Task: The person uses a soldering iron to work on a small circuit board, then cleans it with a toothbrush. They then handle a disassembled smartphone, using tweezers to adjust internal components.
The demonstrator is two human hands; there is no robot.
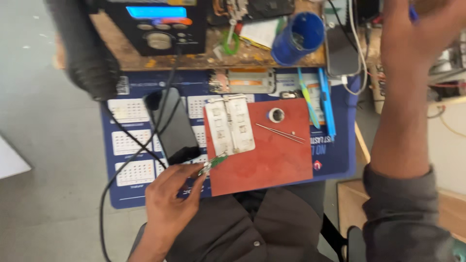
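My left hand [170,199] pinches a small green circuit board [213,162] at the left edge of a red work mat [272,155]. On that mat lie a white metal board holder [229,126], thin tweezers [280,132] and a small round pot [276,115]. My right hand [422,29] is raised at the top right, over cables and a phone [341,53]; something blue shows at its fingers, and I cannot tell whether it is held. A black phone [172,126] lies left of the red mat on the blue mat [141,160].
A black station with a blue display [158,24] and a blue cup [298,36] stand on a wooden shelf at the back. A black hose [85,53] hangs at the left, with black cables [131,155] across the blue mat. Blue tools [326,102] lie on the right.
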